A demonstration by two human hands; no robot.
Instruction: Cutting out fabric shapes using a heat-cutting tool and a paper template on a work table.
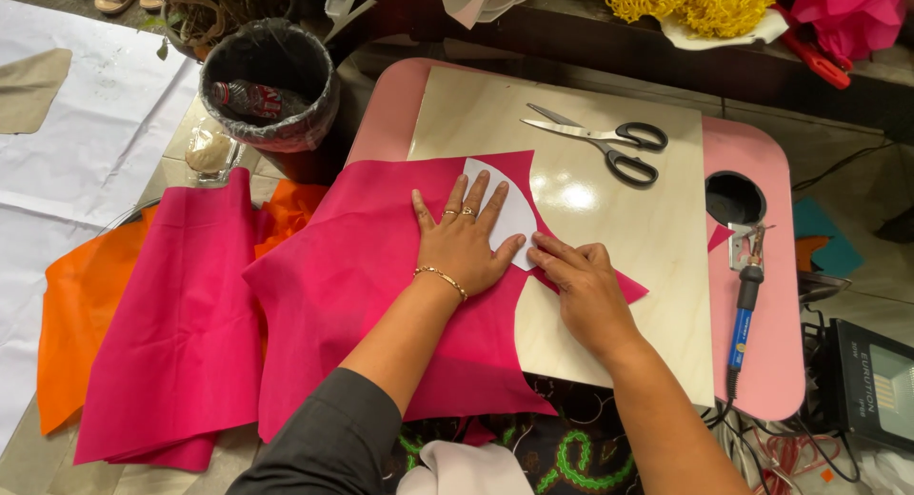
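A small pink table (762, 152) carries a pale wooden board (647, 238). A big sheet of bright pink cloth (352, 276) lies over the board's left side and hangs off toward the person. On the cloth sits a white curved paper shape (514, 209), its long side running away from the person. The left hand (466, 243) lies flat on it, fingers spread wide. The right hand (586, 281) is just beside it, to the right, with its fingers (552, 252) together, pressing the paper's lower edge.
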